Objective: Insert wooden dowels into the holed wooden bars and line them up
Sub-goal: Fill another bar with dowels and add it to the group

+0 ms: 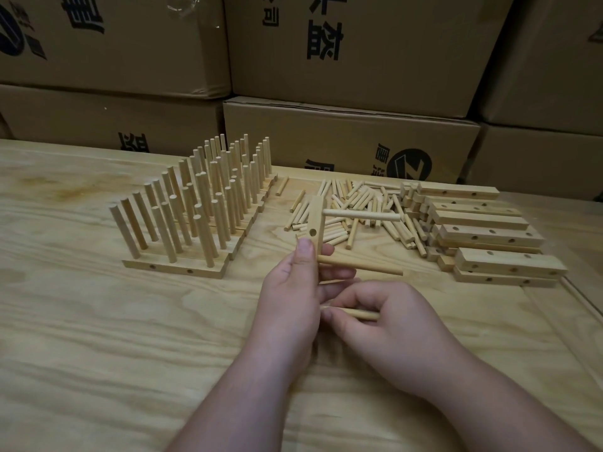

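Your hands meet low over the middle of the desk (98,337). Your left hand (293,288) grips a holed bar (316,223) held on end, thumb pressed just below its open middle hole. Your right hand (385,321) pinches a loose dowel (355,313) with curled fingers, its tip pointing at the bar's lower end.

Progress, largest item first. The finished row (202,210) stands to the left on the desk: bars laid side by side with their dowels upright. The front bar carries four dowels in line; I judge about a dozen bars in all, though the rear ones overlap too much for a firm count. That is well over half of the work done.

Unfilled bars (483,236) lie stacked at the right, well apart from the finished row. I count roughly ten, the lower layers partly hidden.

The loose dowel pile (352,207) lies between row and stack: several dozen, too tangled to count exactly.

The bar in hand shows two dowels seated, an upper dowel (362,215) and a lower dowel (359,265), both projecting to the right. One hole stays visibly open; the dowel in your right hand is the third, not yet seated.
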The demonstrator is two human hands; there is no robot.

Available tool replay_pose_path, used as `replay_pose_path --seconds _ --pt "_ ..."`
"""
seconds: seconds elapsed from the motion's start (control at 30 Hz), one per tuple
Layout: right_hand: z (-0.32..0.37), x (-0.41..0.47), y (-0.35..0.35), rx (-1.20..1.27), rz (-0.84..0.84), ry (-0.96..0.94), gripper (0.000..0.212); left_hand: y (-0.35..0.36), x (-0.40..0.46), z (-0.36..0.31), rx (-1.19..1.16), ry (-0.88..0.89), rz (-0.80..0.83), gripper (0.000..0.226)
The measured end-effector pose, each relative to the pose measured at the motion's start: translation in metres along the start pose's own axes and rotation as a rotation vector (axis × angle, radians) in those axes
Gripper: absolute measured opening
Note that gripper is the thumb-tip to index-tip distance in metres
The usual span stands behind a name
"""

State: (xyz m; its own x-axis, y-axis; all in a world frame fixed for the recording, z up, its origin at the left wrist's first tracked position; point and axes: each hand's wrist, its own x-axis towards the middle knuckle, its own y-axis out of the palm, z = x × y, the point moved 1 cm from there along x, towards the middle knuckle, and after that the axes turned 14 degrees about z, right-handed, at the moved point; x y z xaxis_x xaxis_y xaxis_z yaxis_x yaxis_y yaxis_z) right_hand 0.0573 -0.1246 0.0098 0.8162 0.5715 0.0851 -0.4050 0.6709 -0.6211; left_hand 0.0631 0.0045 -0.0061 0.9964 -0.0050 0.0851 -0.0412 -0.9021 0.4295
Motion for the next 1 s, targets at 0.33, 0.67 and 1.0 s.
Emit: replay_pose_path --seconds 0.33,0.67,1.0 --pt "0.007 -0.002 0.007 -0.103 -0.07 0.063 0.007 -0.002 -0.001 -0.002 -0.051 0.005 0.006 0.038" --pt "0.01 -0.004 0.01 -0.147 -0.102 0.077 0.008 -0.002 -0.001 -0.001 -0.024 0.035 0.054 0.041" --pt "0.006 -0.005 0.0 0.026 0.028 0.032 0.013 -0.004 -0.001 0.0 0.018 0.018 0.112 0.038"
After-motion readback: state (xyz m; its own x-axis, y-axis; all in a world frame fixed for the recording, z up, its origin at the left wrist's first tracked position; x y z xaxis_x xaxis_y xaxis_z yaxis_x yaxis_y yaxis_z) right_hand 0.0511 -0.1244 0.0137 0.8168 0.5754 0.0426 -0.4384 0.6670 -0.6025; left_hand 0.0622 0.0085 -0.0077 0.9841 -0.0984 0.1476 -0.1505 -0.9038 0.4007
